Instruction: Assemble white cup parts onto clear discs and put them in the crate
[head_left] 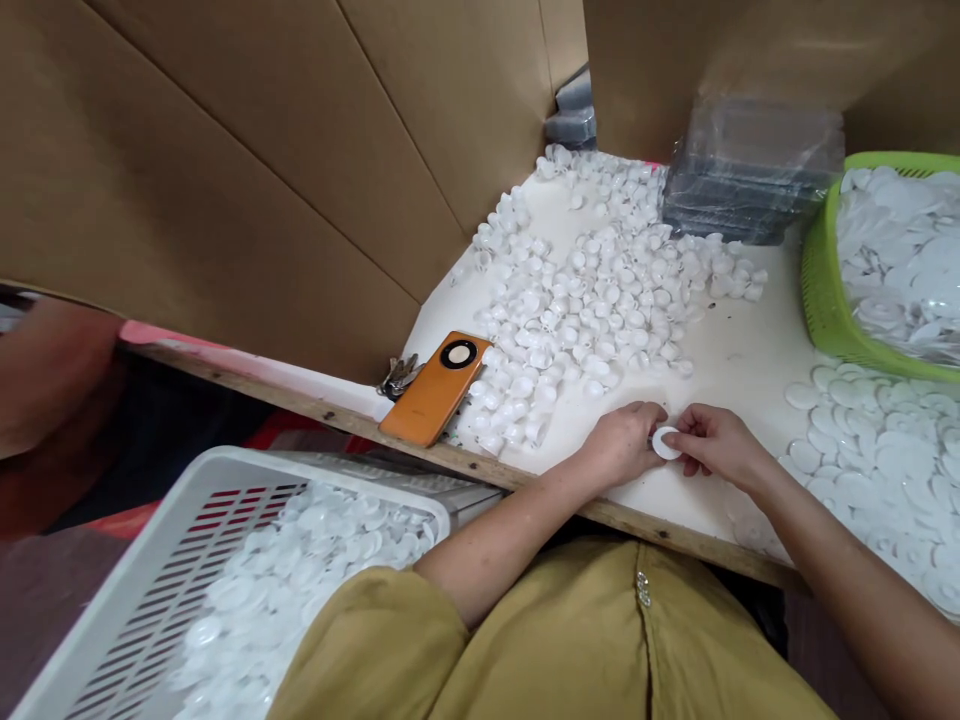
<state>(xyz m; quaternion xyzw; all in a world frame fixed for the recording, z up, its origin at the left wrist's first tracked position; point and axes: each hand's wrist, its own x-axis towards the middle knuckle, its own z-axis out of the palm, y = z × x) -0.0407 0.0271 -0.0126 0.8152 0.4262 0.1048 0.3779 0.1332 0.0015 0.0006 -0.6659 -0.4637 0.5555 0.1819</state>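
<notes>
My left hand [621,440] and my right hand [716,440] meet near the front edge of the white table [739,350]. Between their fingertips they pinch one small white plastic disc [664,443]. Whether a second small part is pressed against the disc is hidden by the fingers. A heap of small white plastic caps [592,290] spreads over the table just beyond my left hand. Flat white discs [881,450] lie piled to the right of my right hand.
An orange phone [437,388] and a bunch of keys [397,375] lie at the table's left edge. A white slotted basket [150,580] with white parts sits low on the left. A green basket [821,290] of discs and stacked clear trays [750,170] stand at the back right. Cardboard walls [247,170] enclose the table.
</notes>
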